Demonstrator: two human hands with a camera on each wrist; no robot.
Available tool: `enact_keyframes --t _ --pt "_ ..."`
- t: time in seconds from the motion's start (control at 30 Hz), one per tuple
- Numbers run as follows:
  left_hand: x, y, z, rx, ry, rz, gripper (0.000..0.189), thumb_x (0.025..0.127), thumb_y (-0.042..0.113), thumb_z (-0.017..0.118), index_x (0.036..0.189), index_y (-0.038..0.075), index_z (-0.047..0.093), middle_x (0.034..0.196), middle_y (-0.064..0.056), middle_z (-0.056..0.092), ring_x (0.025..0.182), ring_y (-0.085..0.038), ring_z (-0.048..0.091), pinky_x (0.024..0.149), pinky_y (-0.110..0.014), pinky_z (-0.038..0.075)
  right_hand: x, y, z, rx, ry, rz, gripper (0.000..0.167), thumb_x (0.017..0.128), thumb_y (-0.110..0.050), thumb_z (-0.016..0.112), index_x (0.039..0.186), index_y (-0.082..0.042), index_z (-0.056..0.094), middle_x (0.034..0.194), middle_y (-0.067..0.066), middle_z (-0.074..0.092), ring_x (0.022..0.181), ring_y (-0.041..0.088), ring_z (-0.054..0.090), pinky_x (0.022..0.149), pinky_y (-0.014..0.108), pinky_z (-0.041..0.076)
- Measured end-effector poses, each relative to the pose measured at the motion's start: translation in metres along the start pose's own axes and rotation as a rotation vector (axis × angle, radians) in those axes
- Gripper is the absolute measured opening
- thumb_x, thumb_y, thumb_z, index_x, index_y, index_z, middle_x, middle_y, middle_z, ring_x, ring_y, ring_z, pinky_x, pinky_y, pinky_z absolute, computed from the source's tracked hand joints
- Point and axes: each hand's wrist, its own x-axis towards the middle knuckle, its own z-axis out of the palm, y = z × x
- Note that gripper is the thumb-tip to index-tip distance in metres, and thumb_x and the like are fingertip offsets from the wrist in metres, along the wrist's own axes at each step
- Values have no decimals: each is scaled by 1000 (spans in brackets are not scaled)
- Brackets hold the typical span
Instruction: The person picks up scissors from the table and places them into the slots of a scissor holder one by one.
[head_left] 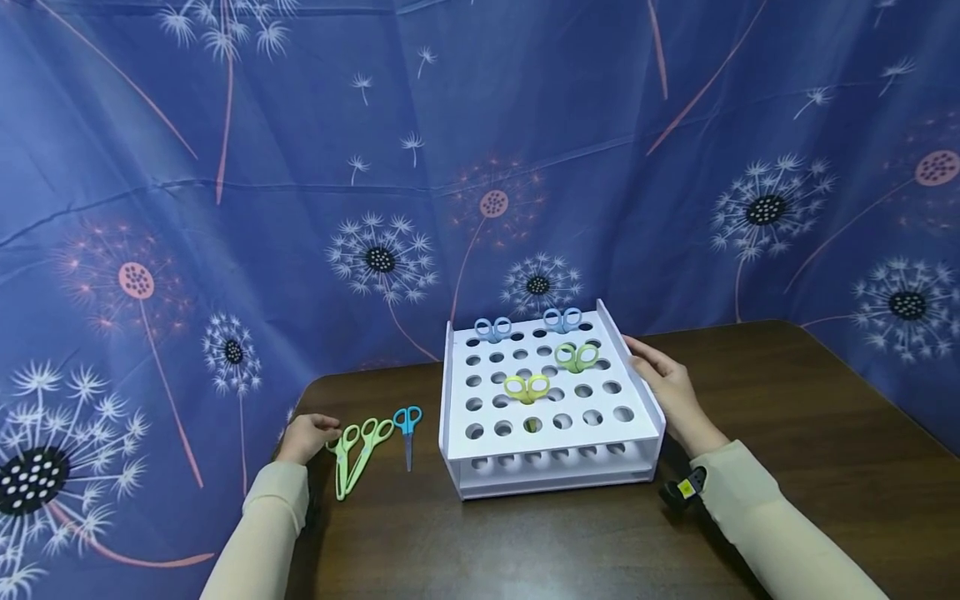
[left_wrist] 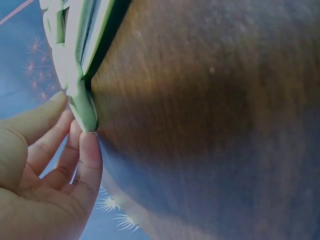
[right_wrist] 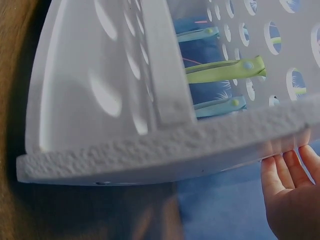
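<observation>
My left hand is at the table's left edge, beside two pairs of light-green scissors lying close together. In the left wrist view the thumb and fingertips pinch the handle of the green scissors on the outer side. Blue scissors lie just right of them. My right hand rests against the right side of a white rack with rows of round holes; in the right wrist view its straight fingertips touch the side panel. Two blue, one green and one yellow scissors stand in the rack, handles up.
The brown wooden table ends near my left hand. A blue cloth with a dandelion print hangs behind it. A black strap with a yellow mark is at my right wrist.
</observation>
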Motion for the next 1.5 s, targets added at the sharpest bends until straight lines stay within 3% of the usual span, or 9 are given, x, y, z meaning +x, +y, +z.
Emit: enact_keyframes --t 0.23,0.4,0.53,0.8,1.2,1.5 --pt "0 -1 -2 -34 9 -17 21 84 5 68 99 -10 69 87 -21 70 69 -23 63 61 -34 50 0 -1 0 10 8 6 50 99 -23 55 142 0 45 107 -21 65 87 -2 63 70 16 53" --pt "-2 -7 -1 -31 18 -46 14 82 4 70 90 -8 70 74 -11 68 63 -18 62 56 -29 48 0 -2 1 14 0 16 51 99 -24 55 142 0 45 107 -19 65 87 -1 64 70 16 53" --pt "-7 -9 -4 -7 20 -63 11 82 2 68 87 -7 71 72 -11 68 62 -19 62 56 -29 47 -1 0 3 2 -3 31 51 99 -26 54 143 -2 45 108 -18 65 88 0 63 71 17 53" --pt "-12 -7 -14 91 -12 -11 11 81 2 65 81 -7 72 72 -12 68 60 -17 62 57 -31 48 -5 4 6 1 27 45 50 99 -25 53 142 -1 46 104 -20 65 85 -1 64 69 17 54" --pt "-7 -16 -19 -8 -86 -4 13 83 -3 62 86 -14 68 78 -17 67 61 -16 65 64 -38 56 -5 2 6 -1 39 41 48 99 -23 53 142 -2 47 104 -18 66 84 0 65 69 18 54" --pt "1 -17 -18 -1 -144 15 13 85 -2 62 86 -14 69 76 -15 68 61 -18 66 65 -38 57 -1 -1 3 -8 41 31 48 100 -24 53 142 -2 47 106 -17 66 85 0 64 69 17 54"
